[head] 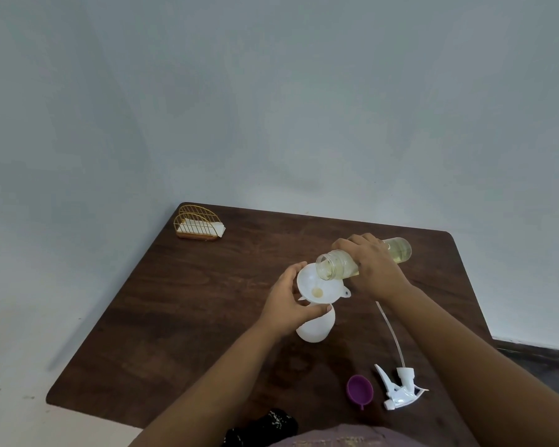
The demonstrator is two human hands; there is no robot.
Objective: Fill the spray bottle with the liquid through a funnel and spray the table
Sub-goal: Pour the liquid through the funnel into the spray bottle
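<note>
Right hand (370, 266) wraps around the middle of a clear bottle (362, 259) of pale yellow liquid, tipped nearly flat, its open mouth hanging over the bowl of the white funnel (320, 285). A small pool of yellowish liquid sits at the funnel's throat. The funnel stands in the neck of the translucent white spray bottle (315, 329), which rests upright on the dark wooden table (181, 333), about mid-table. Left hand (291, 301) curls around the spray bottle's shoulder, fingers reaching up beside the funnel's rim and thumb across the front, holding it steady.

Nearer the person, on the right, the white trigger sprayer head (399, 387) lies on its side, its long dip tube (391, 330) trailing away towards the bottles. Just to its left sits a purple cap (359, 390), open side up. Off at the far left corner of the table stands a gold wire napkin holder (197, 222) with white napkins in it.
</note>
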